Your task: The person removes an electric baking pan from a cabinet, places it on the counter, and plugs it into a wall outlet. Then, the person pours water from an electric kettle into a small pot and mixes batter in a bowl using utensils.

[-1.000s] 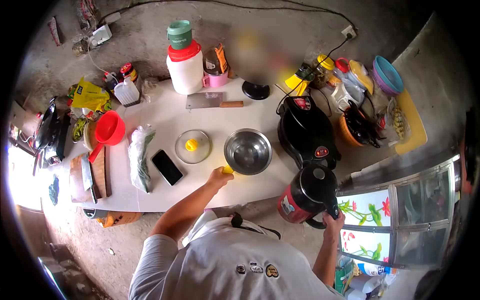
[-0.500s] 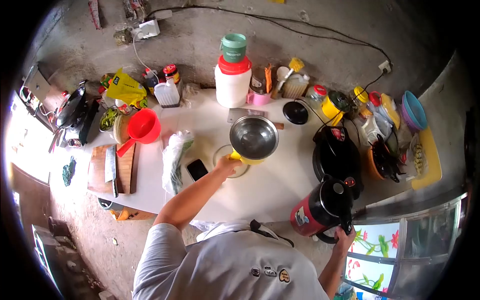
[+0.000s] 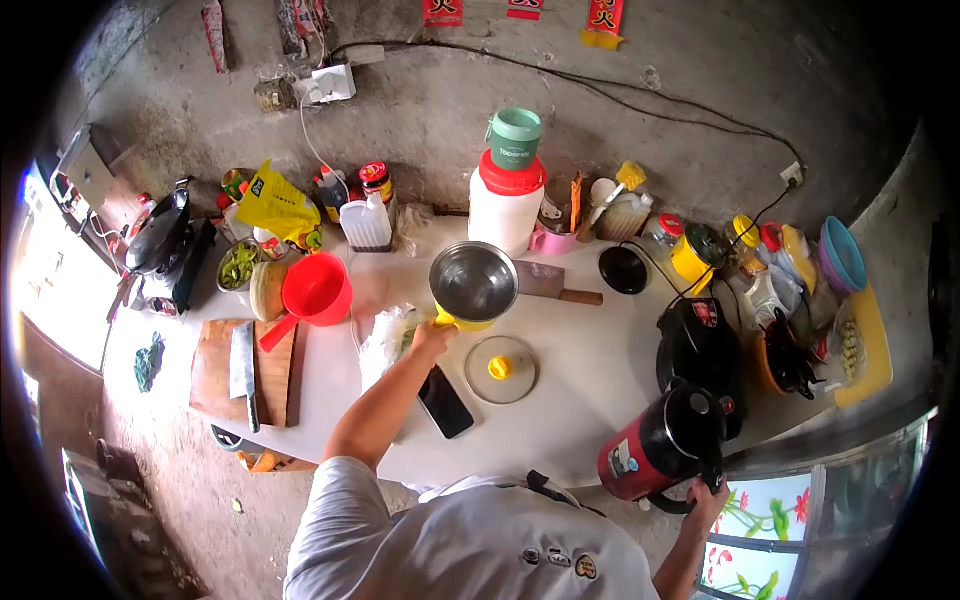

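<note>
One steel saucepan (image 3: 474, 284), gripped by left fingers (image 3: 438, 336), has swung past the glass lid (image 3: 501, 369), which my remote feed shows uncovered; right fingers (image 3: 708, 498) grasp the red-and-black jug (image 3: 655, 448)

White table (image 3: 570, 425), phone (image 3: 447, 404), glass lid (image 3: 501, 369), cleaver (image 3: 541, 280)

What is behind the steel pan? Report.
Behind the steel pan: a white tub, and a cleaver, showing its handle and part of its blade. The pan covers the blade's other end and whatever lies beneath.
</note>
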A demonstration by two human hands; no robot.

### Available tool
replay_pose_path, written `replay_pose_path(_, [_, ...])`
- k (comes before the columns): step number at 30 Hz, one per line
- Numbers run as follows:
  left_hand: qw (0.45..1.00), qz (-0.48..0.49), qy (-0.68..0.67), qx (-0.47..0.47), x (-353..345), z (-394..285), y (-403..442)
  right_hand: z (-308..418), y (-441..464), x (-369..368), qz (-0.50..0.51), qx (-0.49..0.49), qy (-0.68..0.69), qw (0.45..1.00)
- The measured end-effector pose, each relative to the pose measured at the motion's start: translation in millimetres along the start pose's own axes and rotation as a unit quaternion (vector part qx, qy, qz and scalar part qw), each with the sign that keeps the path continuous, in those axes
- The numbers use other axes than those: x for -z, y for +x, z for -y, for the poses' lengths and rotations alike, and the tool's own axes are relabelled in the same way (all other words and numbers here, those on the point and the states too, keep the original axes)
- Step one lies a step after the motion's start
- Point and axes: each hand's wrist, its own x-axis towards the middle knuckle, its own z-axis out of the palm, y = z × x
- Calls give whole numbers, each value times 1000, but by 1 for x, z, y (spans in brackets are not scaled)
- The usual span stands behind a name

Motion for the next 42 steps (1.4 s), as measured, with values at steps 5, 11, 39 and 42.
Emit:
replay_pose_path(5, [998, -17, -53, 8, 6, -1, 19, -3, 3, -19, -18, 1, -14, 1000])
replay_pose_path(11, [992, -36, -115, 43, 10, 9, 47, -2, 8, -34, 4, -6, -21, 1000])
replay_pose_path(39, [989, -57, -133, 35, 8, 35, -16, -22, 190, -183, 28, 66, 147, 987])
replay_pose_path(42, [991, -29, -128, 27, -2, 61, -74, -30, 244, -212, 30, 94, 140, 985])
